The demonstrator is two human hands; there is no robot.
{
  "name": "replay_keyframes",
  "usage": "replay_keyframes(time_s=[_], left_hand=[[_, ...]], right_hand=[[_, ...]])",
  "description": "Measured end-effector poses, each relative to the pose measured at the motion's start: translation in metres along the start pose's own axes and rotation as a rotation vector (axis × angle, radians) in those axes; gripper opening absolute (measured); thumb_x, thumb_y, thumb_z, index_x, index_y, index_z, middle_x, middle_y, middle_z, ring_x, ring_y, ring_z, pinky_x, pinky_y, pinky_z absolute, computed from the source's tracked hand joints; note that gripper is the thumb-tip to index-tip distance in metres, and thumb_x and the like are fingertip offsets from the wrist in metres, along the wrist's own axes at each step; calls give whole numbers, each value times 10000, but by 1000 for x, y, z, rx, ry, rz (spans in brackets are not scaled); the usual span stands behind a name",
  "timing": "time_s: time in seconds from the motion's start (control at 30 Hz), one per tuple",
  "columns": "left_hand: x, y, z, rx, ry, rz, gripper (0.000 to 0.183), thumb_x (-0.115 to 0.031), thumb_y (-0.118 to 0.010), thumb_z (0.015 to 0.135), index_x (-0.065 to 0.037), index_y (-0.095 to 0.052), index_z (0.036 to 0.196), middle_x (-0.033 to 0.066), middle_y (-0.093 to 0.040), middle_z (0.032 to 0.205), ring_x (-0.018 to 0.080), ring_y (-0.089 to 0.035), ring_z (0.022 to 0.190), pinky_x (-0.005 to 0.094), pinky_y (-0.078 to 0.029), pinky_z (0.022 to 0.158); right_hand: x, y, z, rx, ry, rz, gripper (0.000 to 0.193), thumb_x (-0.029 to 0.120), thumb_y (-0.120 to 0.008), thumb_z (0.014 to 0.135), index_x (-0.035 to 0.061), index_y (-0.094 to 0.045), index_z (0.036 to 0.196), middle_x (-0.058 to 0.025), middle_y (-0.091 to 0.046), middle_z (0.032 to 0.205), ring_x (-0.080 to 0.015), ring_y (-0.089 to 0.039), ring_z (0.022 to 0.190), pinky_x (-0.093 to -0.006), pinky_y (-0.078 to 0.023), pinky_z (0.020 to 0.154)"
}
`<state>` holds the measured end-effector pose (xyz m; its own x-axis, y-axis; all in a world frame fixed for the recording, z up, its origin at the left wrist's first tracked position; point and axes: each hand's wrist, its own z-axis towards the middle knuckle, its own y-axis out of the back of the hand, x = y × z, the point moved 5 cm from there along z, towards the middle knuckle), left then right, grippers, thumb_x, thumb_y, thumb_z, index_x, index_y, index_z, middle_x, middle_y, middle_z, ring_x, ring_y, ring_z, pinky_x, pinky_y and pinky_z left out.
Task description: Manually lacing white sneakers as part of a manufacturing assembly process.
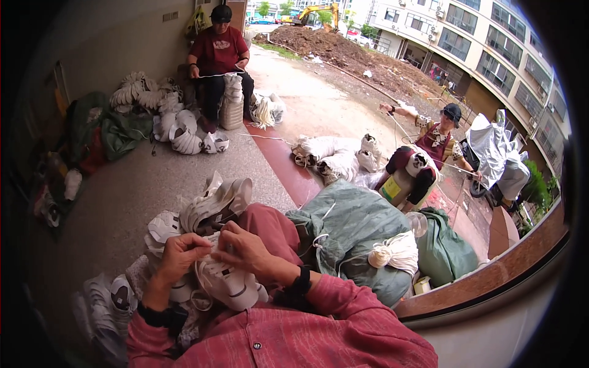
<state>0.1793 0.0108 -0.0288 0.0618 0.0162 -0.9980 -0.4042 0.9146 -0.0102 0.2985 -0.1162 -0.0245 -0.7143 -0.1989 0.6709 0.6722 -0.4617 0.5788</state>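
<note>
In my lap lies a white shoe upper, its rounded end toward my body. Over it, my left hand is closed in a pinch, and what looks like a white shoelace loops down beneath it. Close by on the right, my right hand is closed too, thumb and fingers drawn together at the lace; the fingertips partly hide it. A nested stack of white uppers rests just beyond my hands. More uppers lie to the left of it.
A green sack carries a bundle of white laces at my right. Further uppers lie at lower left. Two people sit ahead handling white cords, with piles of uppers nearby. A brown-edged ledge runs along the right.
</note>
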Motion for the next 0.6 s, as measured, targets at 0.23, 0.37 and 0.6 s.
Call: replay_keyframes(time_s=[0.23,0.37,0.6], left_hand=[[3,6,-2,-46,-5,-43,105,-13,-704,839,-15,-691,943,25,-685,863,81,-615,780,213,-494,724],[1,6,-3,-30,16,-17,106,-14,-699,843,-9,-685,948,25,-679,860,79,-610,779,214,-496,721],[-3,4,1,15,44,51,82,-23,-694,849,-12,-647,915,0,-656,850,66,-589,758,219,-492,701]], right_hand=[[1,-5,1,-55,-70,-96,382,384,-710,818,49,-529,847,-112,-461,903,-315,-546,797,-408,-439,682],[4,-6,2,-72,-60,-146,430,434,-709,802,49,-518,821,-112,-445,879,-317,-535,783,-416,-429,670],[5,-10,7,-77,-60,-240,543,538,-723,739,47,-498,797,-120,-446,881,-320,-540,786,-417,-427,668]])
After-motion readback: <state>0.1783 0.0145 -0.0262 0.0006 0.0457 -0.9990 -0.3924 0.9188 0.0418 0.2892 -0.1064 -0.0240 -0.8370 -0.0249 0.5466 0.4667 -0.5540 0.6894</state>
